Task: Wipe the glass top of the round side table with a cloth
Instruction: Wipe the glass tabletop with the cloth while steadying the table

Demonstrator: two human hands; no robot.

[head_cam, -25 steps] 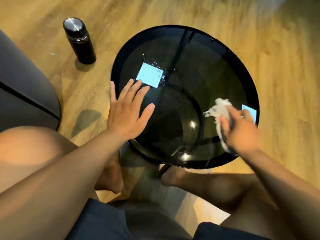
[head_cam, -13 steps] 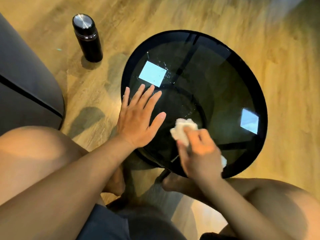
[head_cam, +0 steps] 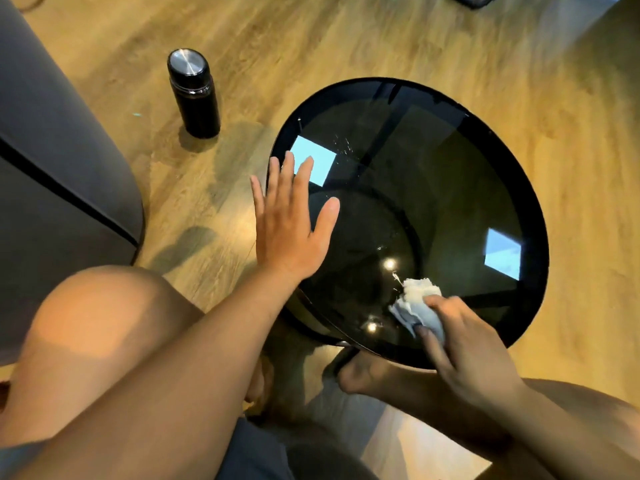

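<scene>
A capped black flask [head_cam: 194, 95] stands on the floor [head_cam: 346, 46], contents hidden. The left hand [head_cam: 289, 230] lies flat, fingers [head_cam: 288, 174] straight, on the table [head_cam: 450, 188]. The right hand [head_cam: 464, 351], fingers curled, grips the cloth [head_cam: 417, 306] on the glass's near edge.

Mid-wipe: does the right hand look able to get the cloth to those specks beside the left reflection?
Probably yes. The specks lie on bare glass just beyond the left hand, not under it, and nothing stands between them and the right hand with its cloth.
</scene>
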